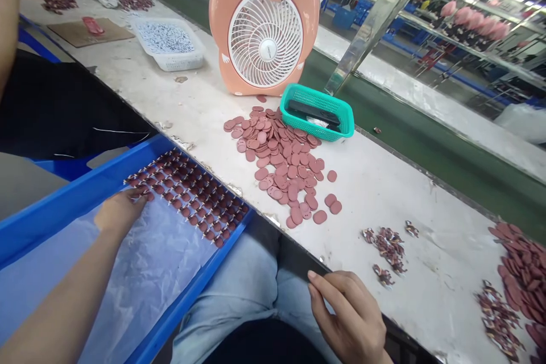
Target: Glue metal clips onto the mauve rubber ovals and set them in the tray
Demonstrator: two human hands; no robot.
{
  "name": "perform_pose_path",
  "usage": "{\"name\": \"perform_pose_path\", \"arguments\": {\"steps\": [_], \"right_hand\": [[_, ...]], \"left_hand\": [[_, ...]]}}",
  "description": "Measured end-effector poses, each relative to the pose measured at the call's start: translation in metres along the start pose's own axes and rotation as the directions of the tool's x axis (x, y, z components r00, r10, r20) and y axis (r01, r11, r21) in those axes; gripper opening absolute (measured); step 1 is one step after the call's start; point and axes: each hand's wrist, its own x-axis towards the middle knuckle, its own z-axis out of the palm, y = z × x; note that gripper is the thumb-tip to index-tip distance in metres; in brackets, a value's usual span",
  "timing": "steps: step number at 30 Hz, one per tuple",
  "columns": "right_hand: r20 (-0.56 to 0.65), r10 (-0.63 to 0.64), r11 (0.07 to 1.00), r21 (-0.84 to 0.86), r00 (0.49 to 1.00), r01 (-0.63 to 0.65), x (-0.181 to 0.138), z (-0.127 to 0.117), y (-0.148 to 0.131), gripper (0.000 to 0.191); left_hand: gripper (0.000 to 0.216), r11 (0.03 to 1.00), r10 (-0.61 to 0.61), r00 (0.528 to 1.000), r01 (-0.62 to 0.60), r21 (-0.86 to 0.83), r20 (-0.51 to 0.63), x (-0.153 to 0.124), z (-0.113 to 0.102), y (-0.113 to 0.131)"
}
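- I see the work at about half past eight: a dark red disc (149, 196) at the near edge of a blue tray (72, 199), over its pale liner (162, 261).
- Its own axis is half hidden from me; the rows of discs (194, 204) alongside run from ten o'clock toward four.
- Those discs look round and dark red, with small white tips between them.
- My left hand (123, 209) has its fingers narrowed and touching the disc; I cannot tell how firmly.
- At five o'clock my right hand (352, 313) is loosely curled, fingertips close; I cannot tell if it holds anything.
- Mid-view on the tabletop (367, 182) lies a heap of dull-pink ovals (294, 170), a green basket (305, 126) at its one o'clock.
- A fan (268, 48) stands at twelve.
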Motion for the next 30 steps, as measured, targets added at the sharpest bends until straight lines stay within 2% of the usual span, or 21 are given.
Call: {"name": "perform_pose_path", "arguments": {"steps": [3,8,10,12,13,14,16,17,18,19,20,22,24,28,30], "right_hand": [[0.007,0.003,1.0,-0.013,1.0,-0.003,-0.001,0.002,0.0,0.029],[-0.009,-0.016,0.996,-0.088,1.0,0.015,-0.002,-0.007,0.004,0.028],[-0.056,-0.035,0.976,-0.215,0.998,0.022,-0.01,-0.022,0.02,0.034],[-0.213,-0.034,0.905,-0.421,0.977,-0.06,-0.023,-0.044,0.046,0.049],[-0.36,-0.019,0.848,-0.499,0.933,-0.176,-0.03,-0.057,0.061,0.061],[-0.518,0.008,0.797,-0.513,0.855,-0.318,-0.037,-0.069,0.077,0.074],[-0.723,0.273,0.708,-0.297,0.635,-0.641,-0.048,-0.089,0.106,0.098],[-0.737,0.442,0.632,-0.149,0.511,-0.76,-0.052,-0.097,0.118,0.107],[-0.7,0.586,0.552,-0.023,0.407,-0.834,-0.054,-0.101,0.128,0.112],[-0.643,0.688,0.483,0.061,0.335,-0.874,-0.055,-0.104,0.137,0.115],[-0.581,0.758,0.435,0.112,0.296,-0.894,-0.055,-0.104,0.144,0.117],[-0.491,0.825,0.396,0.149,0.28,-0.906,-0.054,-0.101,0.155,0.12],[-0.424,0.867,0.36,0.169,0.262,-0.918,-0.053,-0.098,0.166,0.122],[-0.417,0.887,0.293,0.178,0.198,-0.939,-0.05,-0.104,0.189,0.115],[-0.433,0.887,0.261,0.182,0.161,-0.948,-0.044,-0.112,0.199,0.098]], "left_hand": [[0.01,0.992,0.067,0.993,-0.056,0.115,-0.096,0.003,0.008,-0.009],[0.035,0.949,0.168,0.966,-0.106,0.296,-0.195,0.003,0.017,-0.016],[0.031,0.931,0.245,0.942,-0.161,0.329,-0.231,0.002,0.019,-0.012],[0.025,0.905,0.359,0.88,-0.246,0.346,-0.311,-0.001,0.028,-0.001],[0.024,0.884,0.427,0.833,-0.304,0.354,-0.352,-0.006,0.035,0.008],[0.026,0.855,0.5,0.777,-0.371,0.363,-0.383,-0.013,0.045,0.018],[0.035,0.753,0.655,0.667,-0.538,0.379,-0.354,-0.034,0.068,0.041],[0.038,0.682,0.73,0.613,-0.625,0.38,-0.302,-0.046,0.082,0.054],[0.038,0.6,0.798,0.563,-0.709,0.369,-0.216,-0.059,0.095,0.067],[0.038,0.517,0.851,0.512,-0.781,0.351,-0.115,-0.071,0.108,0.078],[0.04,0.443,0.889,0.457,-0.833,0.331,-0.039,-0.081,0.118,0.088],[0.047,0.289,0.933,0.337,-0.912,0.292,0.128,-0.096,0.134,0.102],[0.051,0.21,0.945,0.265,-0.941,0.267,0.19,-0.101,0.141,0.105],[0.04,0.201,0.965,0.234,-0.951,0.235,0.121,-0.099,0.141,0.092],[0.03,0.197,0.973,0.218,-0.958,0.209,0.081,-0.097,0.14,0.087]]}}
